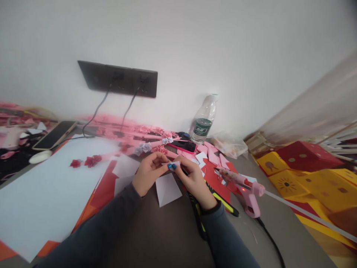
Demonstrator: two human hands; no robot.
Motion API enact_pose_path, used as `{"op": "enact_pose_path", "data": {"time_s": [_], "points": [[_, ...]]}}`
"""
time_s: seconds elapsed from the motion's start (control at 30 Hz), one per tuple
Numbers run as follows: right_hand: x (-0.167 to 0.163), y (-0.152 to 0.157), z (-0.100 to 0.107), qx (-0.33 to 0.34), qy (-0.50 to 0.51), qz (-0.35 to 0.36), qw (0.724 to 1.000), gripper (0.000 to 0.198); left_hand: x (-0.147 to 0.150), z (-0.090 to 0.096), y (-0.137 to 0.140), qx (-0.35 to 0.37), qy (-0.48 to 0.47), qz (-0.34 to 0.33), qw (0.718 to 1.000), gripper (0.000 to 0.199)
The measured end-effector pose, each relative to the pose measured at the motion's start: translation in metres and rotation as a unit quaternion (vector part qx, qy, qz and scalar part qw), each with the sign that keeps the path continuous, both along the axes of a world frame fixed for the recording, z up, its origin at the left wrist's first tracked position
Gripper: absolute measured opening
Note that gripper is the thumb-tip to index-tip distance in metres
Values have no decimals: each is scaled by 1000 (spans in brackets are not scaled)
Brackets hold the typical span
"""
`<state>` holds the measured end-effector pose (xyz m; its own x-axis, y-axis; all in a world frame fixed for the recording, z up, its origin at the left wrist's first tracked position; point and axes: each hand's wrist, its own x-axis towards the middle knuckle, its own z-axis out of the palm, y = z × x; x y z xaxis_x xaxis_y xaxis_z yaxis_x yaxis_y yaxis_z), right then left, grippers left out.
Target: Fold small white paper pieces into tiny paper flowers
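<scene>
While your forearms reached in over the grey tabletop point(164, 238), your left hand point(150, 170) and right hand point(196, 178) met near the middle, both pinching one small piece of white paper point(176, 163). Your blue-nailed thumbs pressed on it side by side; how the paper was folded was too small to tell. Just below your fingers, a square of white paper point(168, 191) lay flat on the table between your wrists.

Beside your right wrist lay a yellow-and-black handled tool point(226, 203), partly hidden by your arm. Farther right, a pink hot glue gun point(240, 184) rested with its red light lit, its nozzle over red paper point(214, 182) and a long translucent glue stick jutting from its back end.

Beyond your hands you had a pink-edged smartphone point(184, 146), pink paper scraps point(213, 156) and a green-labelled plastic bottle point(203, 123) near the wall. To the left of your left hand, pale paper flowers point(142, 148) and deep pink paper flowers point(92, 160) lay near a large white sheet point(50, 190). Yellow decorated boxes point(291, 184) sat at far right.
</scene>
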<state>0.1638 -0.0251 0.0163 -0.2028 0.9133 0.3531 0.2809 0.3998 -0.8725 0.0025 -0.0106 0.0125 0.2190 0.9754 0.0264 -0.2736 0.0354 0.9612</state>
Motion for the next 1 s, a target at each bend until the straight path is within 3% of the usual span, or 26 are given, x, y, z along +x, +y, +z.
{"op": "enact_pose_path", "data": {"time_s": [0.13, 0.27, 0.47, 0.57, 0.73, 1.0], "points": [[0, 0, -1, 0, -7, 1, 1000, 35, 0, 0, 0, 19, -5, 0, 1000, 21], [0, 1, -4, -25, 30, -1, 999, 34, 0, -3, 2, -8, -38, 13, 999, 24], [2, 4, -9, -37, 76, -26, 996, 35, 1, -3, 2, -61, -22, -54, 996, 30], [2, 5, -10, -38, 93, -38, 994, 33, 1, -4, 2, -49, 3, -67, 997, 28], [1, 6, -13, -19, 150, -54, 987, 26, -3, -7, 5, -48, -9, -32, 998, 24], [2, 5, -16, -17, 99, -40, 994, 20, -6, 3, 2, 24, 91, -68, 993, 31]]}}
